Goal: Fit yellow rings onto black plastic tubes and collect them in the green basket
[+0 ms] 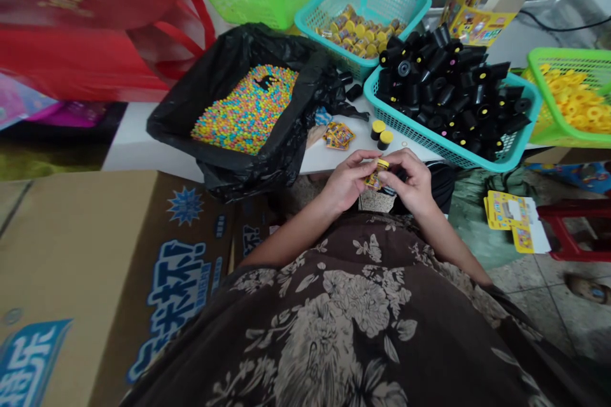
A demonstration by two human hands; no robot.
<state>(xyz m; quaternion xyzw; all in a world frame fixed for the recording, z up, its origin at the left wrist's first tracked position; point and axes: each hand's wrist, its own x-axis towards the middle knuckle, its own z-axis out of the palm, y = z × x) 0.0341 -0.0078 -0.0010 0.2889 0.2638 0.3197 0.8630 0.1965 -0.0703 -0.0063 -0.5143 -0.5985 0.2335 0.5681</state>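
In front of my body, both hands meet over a small yellow-lidded jar (375,175) with a colourful printed label around it. My left hand (346,183) pinches it from the left, thumb and fingers closed. From the right, my right hand (411,181) grips the same jar, thumb pressed against its side. Just beyond my fingers, two black jars with yellow lids (384,140) stand on the white table edge. Left of them lies a small pile of printed labels (338,135). My fingers partly cover the held jar.
A black plastic bag (172,108) holds many coloured candy beads (248,108). Turquoise baskets hold labelled jars (360,35) and black tube-like parts (443,89). A green basket (554,130) of yellow rings is at right. Cardboard boxes (71,235) stand left; a red stool (573,216) is at right.
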